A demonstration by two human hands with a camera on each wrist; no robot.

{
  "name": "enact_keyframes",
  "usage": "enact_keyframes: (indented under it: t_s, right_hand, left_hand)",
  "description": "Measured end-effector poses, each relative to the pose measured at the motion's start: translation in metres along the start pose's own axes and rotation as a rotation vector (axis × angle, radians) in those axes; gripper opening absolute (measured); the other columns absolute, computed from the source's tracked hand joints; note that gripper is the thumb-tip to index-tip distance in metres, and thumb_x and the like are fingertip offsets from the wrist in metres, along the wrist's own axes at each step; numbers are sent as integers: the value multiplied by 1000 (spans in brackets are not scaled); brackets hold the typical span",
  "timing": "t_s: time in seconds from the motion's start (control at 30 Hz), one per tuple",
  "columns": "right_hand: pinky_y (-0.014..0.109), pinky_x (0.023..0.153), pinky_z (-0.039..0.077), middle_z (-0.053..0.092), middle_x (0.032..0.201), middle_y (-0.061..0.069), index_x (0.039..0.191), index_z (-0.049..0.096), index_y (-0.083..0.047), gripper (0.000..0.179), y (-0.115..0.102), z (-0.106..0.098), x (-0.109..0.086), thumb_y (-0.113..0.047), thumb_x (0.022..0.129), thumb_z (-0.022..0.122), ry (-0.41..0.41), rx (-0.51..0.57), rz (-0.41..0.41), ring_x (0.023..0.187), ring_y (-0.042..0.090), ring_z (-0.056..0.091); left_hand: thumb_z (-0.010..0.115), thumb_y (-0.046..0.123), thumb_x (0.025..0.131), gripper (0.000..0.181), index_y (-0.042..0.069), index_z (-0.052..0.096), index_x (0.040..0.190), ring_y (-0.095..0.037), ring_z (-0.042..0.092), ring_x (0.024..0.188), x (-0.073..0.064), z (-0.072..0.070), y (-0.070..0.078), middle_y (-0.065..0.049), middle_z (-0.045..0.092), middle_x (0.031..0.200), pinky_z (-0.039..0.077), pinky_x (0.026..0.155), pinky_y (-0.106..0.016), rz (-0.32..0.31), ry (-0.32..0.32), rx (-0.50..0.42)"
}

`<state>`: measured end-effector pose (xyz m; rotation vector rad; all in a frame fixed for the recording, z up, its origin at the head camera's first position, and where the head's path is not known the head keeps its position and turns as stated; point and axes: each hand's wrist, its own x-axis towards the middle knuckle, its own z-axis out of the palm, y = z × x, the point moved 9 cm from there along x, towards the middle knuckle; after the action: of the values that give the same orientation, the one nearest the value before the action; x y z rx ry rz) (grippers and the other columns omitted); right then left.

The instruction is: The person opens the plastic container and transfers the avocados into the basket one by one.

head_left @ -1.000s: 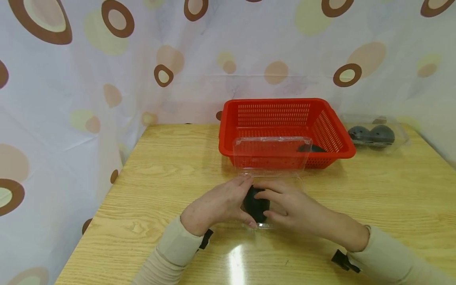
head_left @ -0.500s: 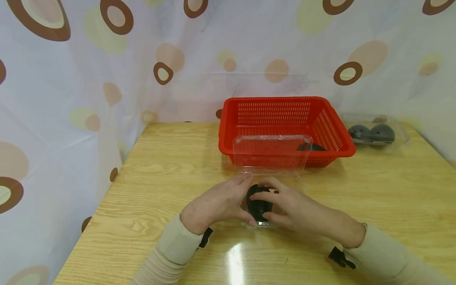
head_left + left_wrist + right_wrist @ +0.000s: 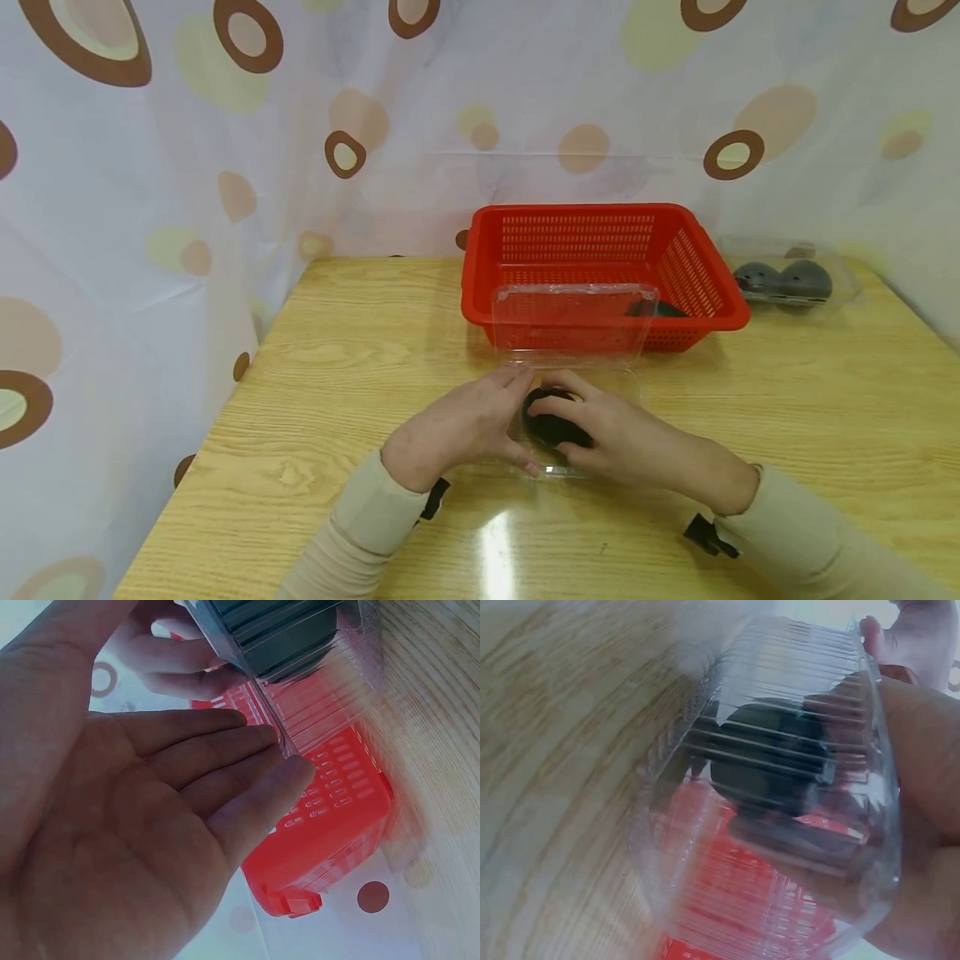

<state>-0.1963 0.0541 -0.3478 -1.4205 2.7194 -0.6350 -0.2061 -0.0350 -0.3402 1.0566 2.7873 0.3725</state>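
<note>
A clear plastic clamshell box (image 3: pixel 558 472) lies on the table in front of the person, its hinged lid (image 3: pixel 577 289) standing up at the back. Inside, toward the left end, is a dark green avocado (image 3: pixel 553 431). My right hand (image 3: pixel 611 433) reaches into the box and grips the avocado with curled fingers from the right. Through the ribbed wall in the right wrist view, the avocado (image 3: pixel 769 757) shows behind the plastic. My left hand (image 3: pixel 468 429) stays at the box's left side, its fingers (image 3: pixel 217 761) extended along the rim and holding nothing.
Directly behind the box stands a red plastic basket (image 3: pixel 480 275) with another dark avocado (image 3: pixel 660 309) in its front right corner. At the back right is a clear box (image 3: pixel 843 287) containing two dark avocados (image 3: pixel 804 282). A patterned cloth (image 3: pixel 420 192) hangs behind the wooden table (image 3: pixel 337 350).
The right hand has turned the avocado from upright to slanting and shifted it slightly right inside the box. The left hand has stayed at the box's left side.
</note>
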Motion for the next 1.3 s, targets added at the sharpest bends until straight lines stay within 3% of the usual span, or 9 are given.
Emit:
enact_keyframes:
  t_s: [0.27, 0.53, 0.7, 0.97, 1.3]
  right_hand:
    - [43, 99, 53, 47, 146, 3, 127, 64, -19, 45, 6, 1, 0, -6, 83, 66, -93, 31, 17, 126, 20, 54]
    - [46, 97, 53, 55, 137, 5, 126, 64, -18, 35, 15, 6, -1, -14, 91, 68, -138, 11, 61, 119, 22, 58]
    - [45, 97, 54, 57, 135, 5, 125, 65, -18, 37, 18, 6, 1, -22, 89, 74, -115, 2, 56, 120, 23, 59]
    - [39, 88, 56, 62, 120, -2, 118, 69, -18, 41, 20, 7, 8, -29, 81, 82, -58, -39, 45, 105, 15, 62]
    - [41, 90, 57, 64, 124, 3, 119, 70, -15, 38, 20, 5, 4, -27, 84, 79, -20, -47, 24, 107, 20, 65]
  left_hand:
    - [81, 56, 71, 108, 2, 32, 151, -23, 34, 148, 1, 4, -4, -14, 38, 157, 32, 120, -33, -52, -57, -7]
    - [78, 58, 73, 114, 1, 25, 156, -24, 29, 150, -2, 7, -5, -15, 31, 161, 31, 120, -34, -84, -91, -6]
    - [78, 57, 72, 114, 0, 25, 155, -25, 30, 150, -2, 5, -4, -16, 31, 161, 32, 120, -34, -73, -81, -4]
    - [78, 58, 71, 115, 0, 25, 155, -25, 32, 149, -3, 4, -3, -16, 32, 160, 32, 120, -34, -44, -57, -11]
    - [76, 60, 73, 115, 0, 23, 156, -24, 29, 150, -3, 6, -4, -15, 29, 161, 31, 121, -34, -65, -86, 1]
